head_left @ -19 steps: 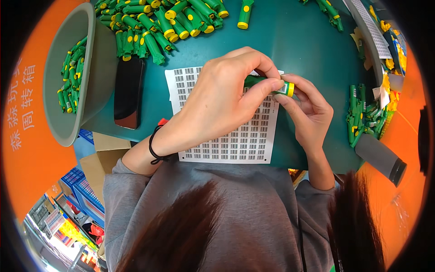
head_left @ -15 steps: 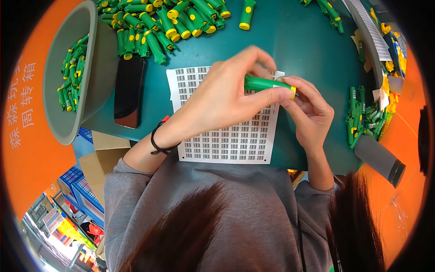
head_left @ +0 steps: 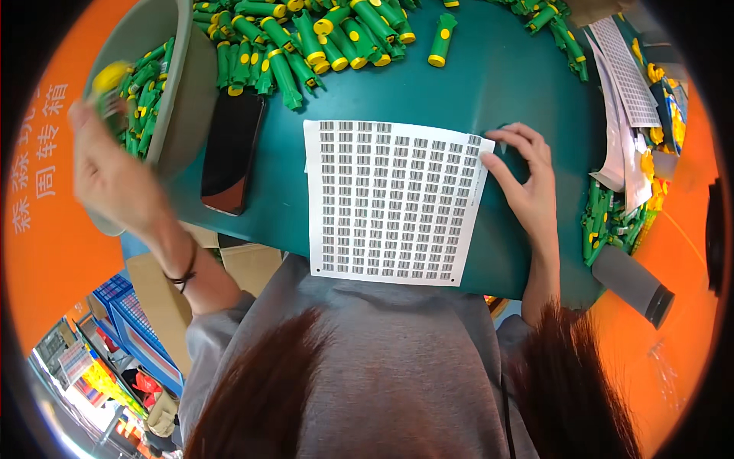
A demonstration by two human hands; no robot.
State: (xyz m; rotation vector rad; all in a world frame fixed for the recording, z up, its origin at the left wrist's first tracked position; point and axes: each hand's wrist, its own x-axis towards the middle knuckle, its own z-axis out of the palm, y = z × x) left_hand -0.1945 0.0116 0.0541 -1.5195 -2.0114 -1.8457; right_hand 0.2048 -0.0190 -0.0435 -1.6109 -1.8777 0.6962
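Observation:
At the far left, my left hand point(head_left: 118, 180) is raised at the grey-green tub point(head_left: 182, 84), smeared by motion. Its fingers hold a green plastic tube with a yellow end point(head_left: 112, 78), above similar tubes lying in the tub. My right hand point(head_left: 529, 176) is at the upper right corner of a white label sheet point(head_left: 394, 203), thumb and forefinger closed on that corner. Rows of small printed barcode-like labels cover the sheet, with gaps along its top edge. It lies on the green tabletop in front of me.
A black phone point(head_left: 232, 153) lies beside the tub. Several green tubes are heaped point(head_left: 306, 46) at the back, one apart point(head_left: 441, 40). At right are more label sheets point(head_left: 623, 73), a pile of green pieces point(head_left: 608, 218) and a grey bottle point(head_left: 633, 284). Cardboard point(head_left: 157, 294) stands below the table's left.
My left hand has carried the green tube from above the sheet leftward to the tub. My right hand has let go of the tube and is now at the sheet's corner. The view has shifted slightly.

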